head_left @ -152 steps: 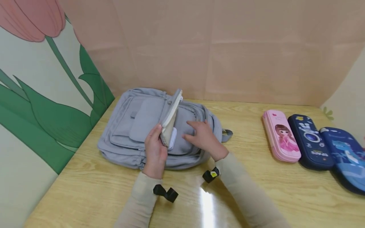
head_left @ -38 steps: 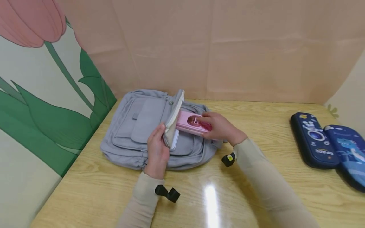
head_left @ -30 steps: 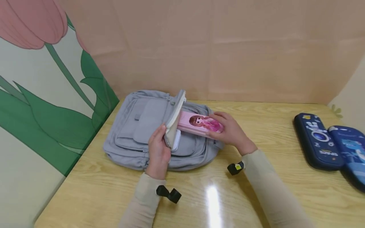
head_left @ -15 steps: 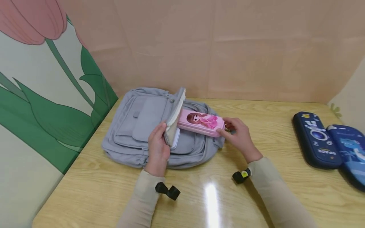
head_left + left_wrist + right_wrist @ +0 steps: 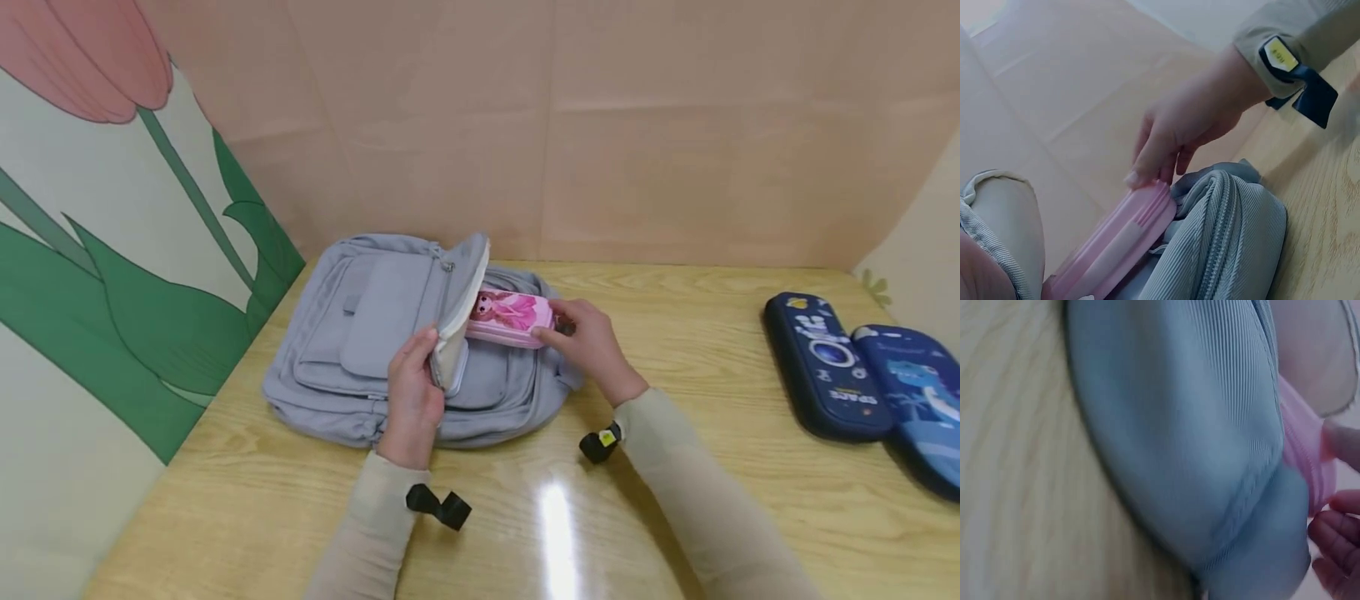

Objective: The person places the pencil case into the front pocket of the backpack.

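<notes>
A grey backpack lies on the wooden table, its front pocket held open. My left hand grips the lifted edge of the pocket flap, whose pale lining shows. My right hand pinches the near end of a pink pencil case printed with a doll in a pink dress. The far end of the case is hidden inside the pocket. In the left wrist view, thumb and fingers of the right hand meet the end of the pencil case. A white flat edge shows below the flap.
At the right of the table lie a dark blue pencil case with a space print and a blue case with a dinosaur print, side by side. A pinkish cloth backdrop hangs behind the backpack.
The pink pencil case was taken from the right of the table and brought to the pocket. Over the last half second, the right hand has moved it left, deeper under the flap. The left hand keeps its grip.
</notes>
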`<action>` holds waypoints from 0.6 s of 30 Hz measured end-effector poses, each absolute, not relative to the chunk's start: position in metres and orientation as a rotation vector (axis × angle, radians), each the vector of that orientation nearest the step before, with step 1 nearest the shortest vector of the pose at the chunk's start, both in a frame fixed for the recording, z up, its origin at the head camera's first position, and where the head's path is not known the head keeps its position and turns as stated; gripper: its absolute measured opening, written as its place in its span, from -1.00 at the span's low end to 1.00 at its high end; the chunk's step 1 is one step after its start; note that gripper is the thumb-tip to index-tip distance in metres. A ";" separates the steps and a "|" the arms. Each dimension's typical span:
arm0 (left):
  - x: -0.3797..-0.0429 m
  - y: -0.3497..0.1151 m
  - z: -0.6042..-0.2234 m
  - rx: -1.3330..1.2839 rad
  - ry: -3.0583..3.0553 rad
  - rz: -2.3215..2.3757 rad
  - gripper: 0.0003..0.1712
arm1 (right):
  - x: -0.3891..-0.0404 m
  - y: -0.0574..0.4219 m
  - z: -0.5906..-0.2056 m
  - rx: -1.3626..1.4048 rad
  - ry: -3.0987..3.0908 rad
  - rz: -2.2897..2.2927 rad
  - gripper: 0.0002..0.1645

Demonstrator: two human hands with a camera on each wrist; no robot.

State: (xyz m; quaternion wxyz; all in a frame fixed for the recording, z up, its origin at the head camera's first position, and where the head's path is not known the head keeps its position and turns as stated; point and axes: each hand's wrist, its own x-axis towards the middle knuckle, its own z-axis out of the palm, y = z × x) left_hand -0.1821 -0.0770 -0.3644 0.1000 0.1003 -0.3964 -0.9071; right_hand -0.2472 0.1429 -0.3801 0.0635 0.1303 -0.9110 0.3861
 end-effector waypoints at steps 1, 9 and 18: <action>-0.182 -0.077 -0.365 0.297 -1.173 -2.685 -0.67 | -0.249 0.139 -0.379 0.418 -2.760 1.113 -0.31; -0.184 -0.081 -0.367 0.327 -1.059 -2.763 -0.64 | -0.261 0.109 -0.373 0.533 -2.813 0.682 -0.63; -0.184 -0.083 -0.370 0.334 -0.990 -2.811 -0.65 | -0.272 0.080 -0.373 0.593 -2.834 0.610 -0.64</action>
